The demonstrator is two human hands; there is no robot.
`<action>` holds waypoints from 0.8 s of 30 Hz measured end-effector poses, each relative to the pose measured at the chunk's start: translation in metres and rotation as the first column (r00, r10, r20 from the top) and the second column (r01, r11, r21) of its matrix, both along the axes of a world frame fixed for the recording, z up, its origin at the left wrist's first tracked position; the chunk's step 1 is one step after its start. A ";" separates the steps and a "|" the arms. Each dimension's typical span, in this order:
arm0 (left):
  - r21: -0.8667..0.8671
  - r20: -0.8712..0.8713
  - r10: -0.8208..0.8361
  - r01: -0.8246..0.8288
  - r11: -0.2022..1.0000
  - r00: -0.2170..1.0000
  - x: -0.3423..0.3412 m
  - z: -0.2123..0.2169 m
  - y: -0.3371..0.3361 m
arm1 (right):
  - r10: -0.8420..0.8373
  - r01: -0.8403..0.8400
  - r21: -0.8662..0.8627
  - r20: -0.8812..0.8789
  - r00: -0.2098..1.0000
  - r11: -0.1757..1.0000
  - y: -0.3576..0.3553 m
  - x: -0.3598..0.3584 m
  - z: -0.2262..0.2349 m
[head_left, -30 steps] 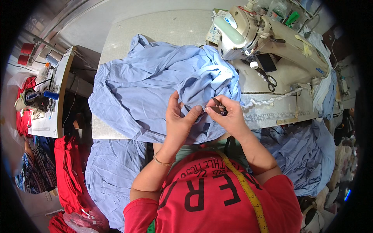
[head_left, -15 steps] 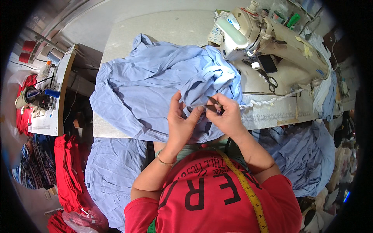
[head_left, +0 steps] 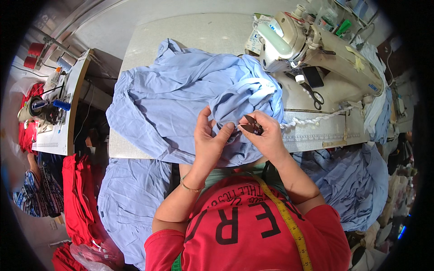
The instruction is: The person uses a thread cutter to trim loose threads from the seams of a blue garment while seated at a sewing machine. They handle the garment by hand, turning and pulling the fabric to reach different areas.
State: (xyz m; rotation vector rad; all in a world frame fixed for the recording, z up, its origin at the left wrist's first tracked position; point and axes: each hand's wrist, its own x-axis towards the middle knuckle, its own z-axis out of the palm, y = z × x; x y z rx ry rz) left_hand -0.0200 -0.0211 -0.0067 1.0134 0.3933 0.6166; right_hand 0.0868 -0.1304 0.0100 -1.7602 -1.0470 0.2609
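**Snipping at a blue garment on the sewing table**

Your left hand [head_left: 209, 142] pinches a fold of the crumpled light-blue cotton garment [head_left: 181, 104], holding it taut at the near edge of the pale grey sewing table [head_left: 199, 31]. Your right hand [head_left: 266, 135] is closed around small dark thread snips [head_left: 251, 125], their tips touching that fold. The cream industrial sewing machine [head_left: 316, 54] stands at the table's right end, black scissors [head_left: 312, 92] on its bed. A white and blue label [head_left: 254, 41] sits by the machine's far left.

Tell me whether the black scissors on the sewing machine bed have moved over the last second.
No. The black scissors lie in the same spot on the bed of the sewing machine, beside its arm, as in both earlier pictures.
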 end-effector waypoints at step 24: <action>-0.305 0.066 -0.192 0.203 0.931 0.979 -0.010 -0.005 0.009 | 0.018 0.011 -0.081 0.349 0.937 0.997 -0.006 0.005 0.031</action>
